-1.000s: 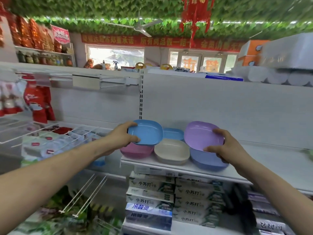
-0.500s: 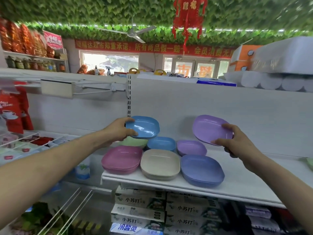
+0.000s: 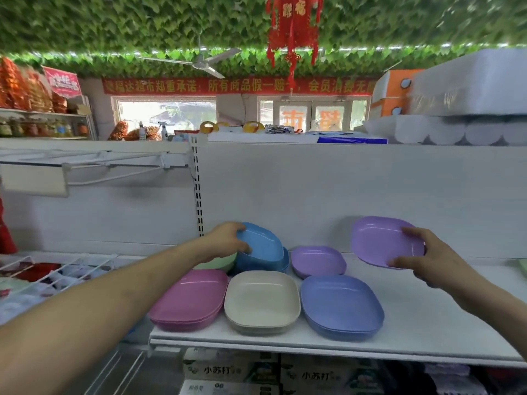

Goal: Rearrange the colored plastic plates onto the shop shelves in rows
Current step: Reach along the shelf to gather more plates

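Your left hand (image 3: 226,240) has its fingers curled round the left rim of the blue plate (image 3: 261,242), which is tilted just right of them over the blue stack (image 3: 282,263). Your right hand (image 3: 427,262) pinches 1 purple plate (image 3: 379,239), sitting left of your fingers, above the shelf (image 3: 422,317).

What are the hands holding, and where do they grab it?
The left hand grips a tilted blue plate by its left rim. The right hand holds a purple plate by its right rim.
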A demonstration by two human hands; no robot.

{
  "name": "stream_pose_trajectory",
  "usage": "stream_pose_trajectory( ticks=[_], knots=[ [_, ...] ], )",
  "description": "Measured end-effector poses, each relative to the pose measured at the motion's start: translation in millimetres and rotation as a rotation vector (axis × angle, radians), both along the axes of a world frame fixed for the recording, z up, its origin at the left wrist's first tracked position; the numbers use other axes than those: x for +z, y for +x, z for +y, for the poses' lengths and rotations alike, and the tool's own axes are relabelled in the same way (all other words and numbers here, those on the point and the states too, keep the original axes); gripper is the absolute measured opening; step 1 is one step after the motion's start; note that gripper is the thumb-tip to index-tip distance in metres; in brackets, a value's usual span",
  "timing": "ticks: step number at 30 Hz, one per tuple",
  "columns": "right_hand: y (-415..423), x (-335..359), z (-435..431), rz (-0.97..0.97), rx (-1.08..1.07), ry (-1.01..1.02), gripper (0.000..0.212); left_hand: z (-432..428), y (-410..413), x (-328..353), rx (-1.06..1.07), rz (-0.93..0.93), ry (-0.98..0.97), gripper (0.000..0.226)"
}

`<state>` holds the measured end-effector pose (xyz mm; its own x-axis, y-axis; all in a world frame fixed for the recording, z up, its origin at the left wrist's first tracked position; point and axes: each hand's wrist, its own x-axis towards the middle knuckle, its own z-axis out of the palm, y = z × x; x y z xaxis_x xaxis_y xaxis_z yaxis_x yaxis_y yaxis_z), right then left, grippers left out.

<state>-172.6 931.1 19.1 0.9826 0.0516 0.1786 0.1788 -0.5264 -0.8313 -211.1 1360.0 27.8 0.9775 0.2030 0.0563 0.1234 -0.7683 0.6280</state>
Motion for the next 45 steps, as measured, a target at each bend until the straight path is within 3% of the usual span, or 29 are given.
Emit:
stream_pose_trajectory(
  ticks=[5, 10, 14, 22, 27, 33, 41, 45],
  knots=[
    [2, 3, -1, -0.002, -0.021, -0.009, 0.077, -1, 13, -5, -0.030, 0.082, 0.087, 0.081],
    [4, 4, 6, -0.011, -0.018, -0.027, 0.075, -3, 24, -16, -0.101, 0.136, 0.314, 0.045],
    [9, 5, 13, -0.011, -0.008, -0.019, 0.075, 1, 24, -18, -0.140, 0.216, 0.467, 0.066],
    [15, -2, 34, 0.031, 0.041, -0.034, 0.072, -4, 33, -18, -0.185, 0.283, 0.660, 0.062],
    [22, -3, 44, 0.089, 0.120, -0.056, 0.072, 5, 33, -19, -0.153, 0.184, 0.567, 0.068],
    [39, -6, 71, 0.119, 0.195, -0.106, 0.072, 35, 25, -11, -0.115, -0.008, 0.327, 0.057],
    [60, -21, 89, 0.097, 0.212, -0.430, 0.048, 77, 13, -11, 0.005, -0.097, 0.101, 0.048],
    [67, -23, 94, 0.112, 0.227, -0.520, 0.050, 91, 6, -14, 0.034, -0.103, 0.072, 0.049]
  ],
)
